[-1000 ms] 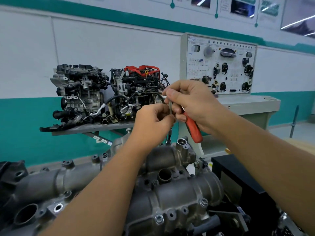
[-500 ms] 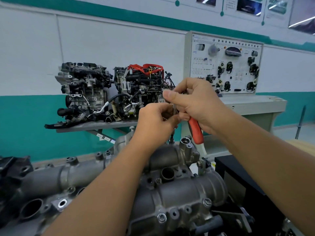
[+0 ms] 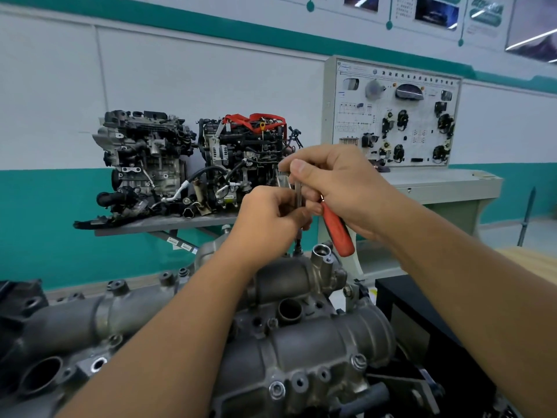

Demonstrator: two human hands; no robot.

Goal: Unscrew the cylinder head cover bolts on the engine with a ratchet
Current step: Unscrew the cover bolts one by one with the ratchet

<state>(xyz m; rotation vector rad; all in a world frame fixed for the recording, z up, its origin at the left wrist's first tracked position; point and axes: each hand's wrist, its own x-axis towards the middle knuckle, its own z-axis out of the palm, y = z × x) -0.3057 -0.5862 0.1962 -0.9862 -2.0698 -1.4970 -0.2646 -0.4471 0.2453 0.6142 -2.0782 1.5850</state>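
The right hand (image 3: 337, 188) is closed around the head end of the ratchet (image 3: 336, 227), whose red handle hangs down and to the right below the palm. The left hand (image 3: 271, 212) is curled just beside it, its fingers pinching the thin metal extension (image 3: 298, 193) that drops from the ratchet head. The lower end of the extension is seen to reach down to the far edge of the cover (image 3: 301, 342); the socket and the bolt beneath it are too small and too hidden to be made out. The tool is held upright, raised above the engine, not laid flat.

Directly below the hands the grey cast cover is spread across the near field. Several bolts (image 3: 276, 389) are still seated along its near flange, and others (image 3: 116, 285) along the far-left edge. No loose bolt is seen lying anywhere on the casting.

It is judged that the task is at an early stage: one far bolt is being addressed, and most, if not all, of the visible bolts remain to be unscrewed. Whether the present bolt is already loosened cannot be told.

Further out, two display engines (image 3: 193, 164) are stood on a shelf (image 3: 162, 226) against the wall, with a training panel (image 3: 394, 116) to their right.
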